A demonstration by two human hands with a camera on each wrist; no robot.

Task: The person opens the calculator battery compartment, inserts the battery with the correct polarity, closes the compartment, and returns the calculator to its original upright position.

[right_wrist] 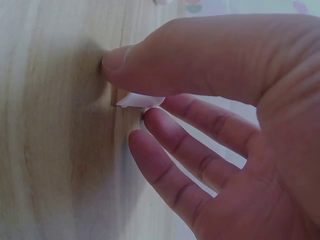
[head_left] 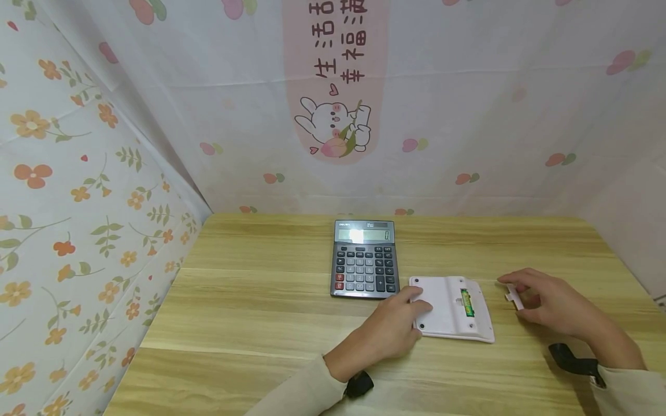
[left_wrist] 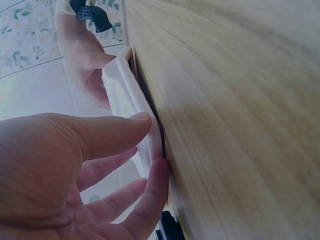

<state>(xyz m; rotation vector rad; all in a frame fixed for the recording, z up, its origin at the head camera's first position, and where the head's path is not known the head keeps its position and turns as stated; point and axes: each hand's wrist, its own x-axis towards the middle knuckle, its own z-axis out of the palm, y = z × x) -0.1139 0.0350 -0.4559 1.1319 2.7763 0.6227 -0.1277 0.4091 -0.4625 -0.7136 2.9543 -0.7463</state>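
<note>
A white calculator lies face down on the table, its battery compartment uncovered and a green battery in it. My left hand grips its left side, two fingers across the back and the thumb at the near edge; the left wrist view has the thumb against the white casing. To the right, my right hand holds a small white battery cover between thumb and fingers, close over the table. From the right wrist, the thumb hides most of that cover.
A dark grey calculator lies face up behind the left hand, its display showing 0. The wooden table meets a patterned cloth at the back and a floral one at the left. Black straps sit on both wrists.
</note>
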